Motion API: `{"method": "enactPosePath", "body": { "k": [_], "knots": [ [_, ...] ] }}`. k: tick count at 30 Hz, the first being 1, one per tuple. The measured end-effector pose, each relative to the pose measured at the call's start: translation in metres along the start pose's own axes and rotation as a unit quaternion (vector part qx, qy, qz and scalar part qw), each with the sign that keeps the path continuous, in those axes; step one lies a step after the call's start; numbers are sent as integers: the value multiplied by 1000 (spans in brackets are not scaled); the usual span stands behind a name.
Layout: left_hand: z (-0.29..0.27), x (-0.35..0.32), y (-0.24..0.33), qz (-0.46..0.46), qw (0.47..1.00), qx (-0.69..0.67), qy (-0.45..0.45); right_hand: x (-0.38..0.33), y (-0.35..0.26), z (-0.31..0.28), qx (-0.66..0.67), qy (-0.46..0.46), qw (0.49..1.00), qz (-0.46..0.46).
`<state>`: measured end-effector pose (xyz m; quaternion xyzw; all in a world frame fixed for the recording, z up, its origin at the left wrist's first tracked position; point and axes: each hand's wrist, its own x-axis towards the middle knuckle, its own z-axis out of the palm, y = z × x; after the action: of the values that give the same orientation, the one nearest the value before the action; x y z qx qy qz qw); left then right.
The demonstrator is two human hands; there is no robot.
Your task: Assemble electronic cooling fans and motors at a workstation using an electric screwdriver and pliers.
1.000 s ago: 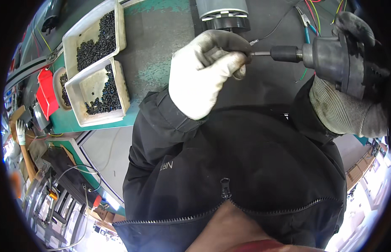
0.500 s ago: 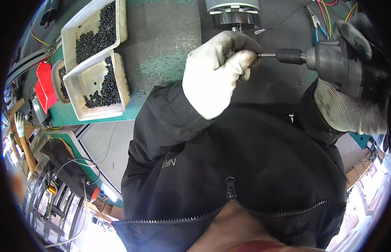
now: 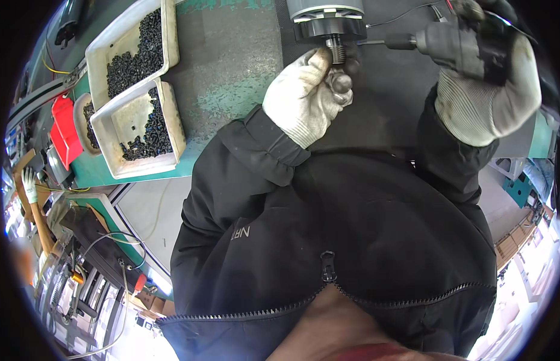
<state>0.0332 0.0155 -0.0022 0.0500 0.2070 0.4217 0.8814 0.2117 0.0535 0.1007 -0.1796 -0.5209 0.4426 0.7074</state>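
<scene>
In a white glove, my left hand [image 3: 307, 93] has its fingers curled around the end of a threaded shaft [image 3: 336, 50]. That shaft juts toward me from a grey cylindrical motor [image 3: 326, 11] with a black end ring. Whether a small part is also in those fingers is hidden. My right hand [image 3: 503, 99], gloved as well, grips a dark power screwdriver [image 3: 451, 47]. Its bit [image 3: 371, 42] points left, and the tip is close beside the shaft; I cannot tell if they touch.
Two off-white bins [image 3: 170, 45] [image 3: 179, 129] of small black parts stand at the left. Beside them are a small oval dish [image 3: 80, 123] and a red bin [image 3: 64, 132]. A thin dark cable [image 3: 403, 14] runs behind the screwdriver. Farther left, another person's gloved hand [image 3: 29, 180] shows.
My left hand has left the screwdriver's bit tip and closed around the shaft. The screwdriver has moved away from me and slightly left, toward the motor.
</scene>
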Motion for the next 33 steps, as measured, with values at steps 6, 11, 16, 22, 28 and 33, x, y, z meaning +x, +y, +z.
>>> {"method": "enactPosePath", "body": {
  "k": [6,11,16,22,28,33],
  "knots": [
    [-5,-1,1,-8,998,-20,-60,-10,35,5,0,96,993,-62],
    [-11,1,1,10,997,25,-66,-12,38,10,-112,91,985,-90],
    [-12,-2,2,29,994,57,-84,-16,31,10,-49,73,996,-27],
    [-9,0,7,21,994,80,-72,-3,30,27,63,-11,998,12],
    [-2,-1,10,22,995,93,-35,-7,38,25,21,12,999,-40],
    [1,-3,6,48,956,284,50,-9,18,23,-163,147,972,80]
  ]
}}
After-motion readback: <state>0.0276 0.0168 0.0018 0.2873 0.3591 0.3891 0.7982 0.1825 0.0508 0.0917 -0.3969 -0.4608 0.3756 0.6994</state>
